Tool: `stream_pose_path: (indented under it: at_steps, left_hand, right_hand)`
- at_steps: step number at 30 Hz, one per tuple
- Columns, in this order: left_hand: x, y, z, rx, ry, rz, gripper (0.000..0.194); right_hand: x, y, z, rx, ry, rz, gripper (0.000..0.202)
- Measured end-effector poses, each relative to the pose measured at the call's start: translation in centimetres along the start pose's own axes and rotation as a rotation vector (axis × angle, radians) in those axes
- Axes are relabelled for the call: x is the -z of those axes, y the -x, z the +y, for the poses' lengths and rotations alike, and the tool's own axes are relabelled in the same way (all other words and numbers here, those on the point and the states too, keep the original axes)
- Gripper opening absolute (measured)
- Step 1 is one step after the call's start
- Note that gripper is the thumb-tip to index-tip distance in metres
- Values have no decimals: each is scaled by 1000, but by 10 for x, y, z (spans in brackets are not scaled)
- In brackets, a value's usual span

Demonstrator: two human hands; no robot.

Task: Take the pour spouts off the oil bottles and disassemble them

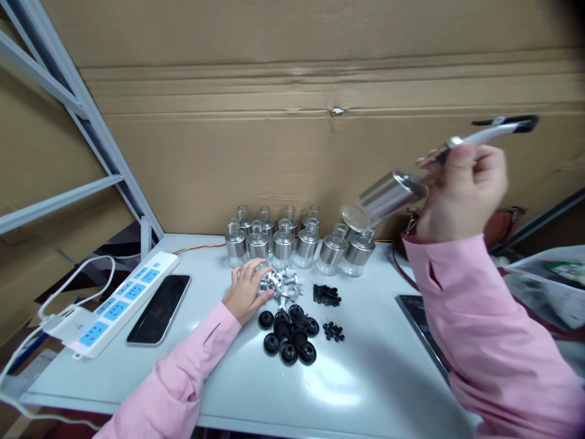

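My right hand (pixel 464 192) is raised at the right, closed around the neck of a glass oil bottle (pixel 390 194) with a metal sleeve. The bottle is tilted, its base toward the lower left and its spout (pixel 500 130) with black flap pointing right. My left hand (pixel 247 289) has its fingers apart at the left edge of a pile of silver metal spouts (pixel 286 283). Whether the fingertips touch a spout is unclear. Below lie round black stoppers (pixel 289 352); to the right are small black tubular pieces (pixel 326 295) and tiny black caps (pixel 333 331).
Several spoutless sleeved bottles (pixel 283 244) stand along the cardboard wall (pixel 228 158). A phone (pixel 159 310) and power strip (pixel 128 305) lie at left. A dark flat device (pixel 423 332), brown bag (pixel 505 225) and clear plastic bin (pixel 548 274) are at right.
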State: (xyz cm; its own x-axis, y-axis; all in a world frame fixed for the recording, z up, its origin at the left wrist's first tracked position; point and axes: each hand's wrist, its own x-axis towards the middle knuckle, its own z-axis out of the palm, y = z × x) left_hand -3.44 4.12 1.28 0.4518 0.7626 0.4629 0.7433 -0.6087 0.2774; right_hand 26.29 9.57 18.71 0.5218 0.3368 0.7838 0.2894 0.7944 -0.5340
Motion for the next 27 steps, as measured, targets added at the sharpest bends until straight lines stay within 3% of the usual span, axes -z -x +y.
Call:
stream_pose_path:
  at_steps: [2,4,7,9,13,17,21,27]
  left_hand:
    - [2,0,1,-13,16,37,39]
    - [5,0,5,-37,46,78,38]
    - [10,0,14,-84,122,127,36]
    - [13,1,24,-114,189,147,34]
    - [23,5,49,-184,317,162,34]
    - [33,3,76,-255,374,146,39]
    - [38,-10,98,-254,365,63,51]
    - [32,-21,112,-368,275,32,42]
  right_hand:
    - [10,17,-19,-73,-83,-56,21]
    - [25,41,-32,-218,-63,-208,21]
    - [52,81,-37,-411,-21,-443,19]
    - [69,106,-35,-436,23,-544,18]
    - [90,141,-37,-137,332,-813,19]
    - [88,154,-48,119,360,-901,24]
    - [80,157,-55,182,332,-994,26]
    - [79,165,-60,194,374,-1098,39]
